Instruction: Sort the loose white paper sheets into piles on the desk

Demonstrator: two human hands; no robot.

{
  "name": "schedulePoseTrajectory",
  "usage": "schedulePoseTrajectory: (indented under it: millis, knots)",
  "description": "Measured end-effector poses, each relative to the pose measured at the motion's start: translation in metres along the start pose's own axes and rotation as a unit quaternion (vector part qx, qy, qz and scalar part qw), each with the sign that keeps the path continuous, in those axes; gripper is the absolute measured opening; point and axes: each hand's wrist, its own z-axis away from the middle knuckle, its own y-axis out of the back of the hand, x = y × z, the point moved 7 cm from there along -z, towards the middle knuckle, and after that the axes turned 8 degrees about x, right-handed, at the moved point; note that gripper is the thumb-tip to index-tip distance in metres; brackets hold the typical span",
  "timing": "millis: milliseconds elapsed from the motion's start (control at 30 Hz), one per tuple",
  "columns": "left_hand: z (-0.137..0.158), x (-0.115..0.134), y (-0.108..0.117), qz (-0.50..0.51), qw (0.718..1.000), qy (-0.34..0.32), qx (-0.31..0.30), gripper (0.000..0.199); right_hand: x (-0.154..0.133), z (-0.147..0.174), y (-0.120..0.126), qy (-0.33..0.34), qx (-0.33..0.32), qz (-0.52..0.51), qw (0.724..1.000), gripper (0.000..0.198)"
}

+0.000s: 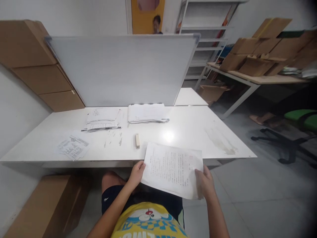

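Note:
A printed sheet of paper, possibly several layers thick, is held sideways over my lap, its far edge overlapping the front of the white desk. My left hand pinches its left edge, thumb on top. At the opposite edge, my right hand grips it with the thumb over the print and the fingers hidden beneath. Just beyond the sheet lies a small cream-coloured stapler-like object. Farther back rests a thick stack of papers, and left of it a second paper pile.
Small printed slips lie at the desk's left front. A whiteboard stands along the back edge, beside stacked cardboard boxes. Another box is on the floor at left. A green chair and a box-laden table stand right.

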Motion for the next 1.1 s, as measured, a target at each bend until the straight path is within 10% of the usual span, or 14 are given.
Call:
schedulePoseTrajectory:
  millis: [300,567,1100]
  knots:
    - [-0.044,0.056,-0.003,0.044,0.98,-0.147,0.124,0.027,-0.108,-0.044,-0.049,0.26,0.021,-0.124,0.958,0.03]
    - [-0.081,0.02,-0.017,0.117,0.98,-0.117,0.114,0.032,-0.065,-0.095,-0.109,0.18,-0.028,-0.144,0.973,0.034]
    - [-0.084,0.012,-0.011,0.106,0.981,-0.122,0.107,0.045,-0.053,-0.098,-0.12,0.159,-0.059,-0.126,0.977,0.03]
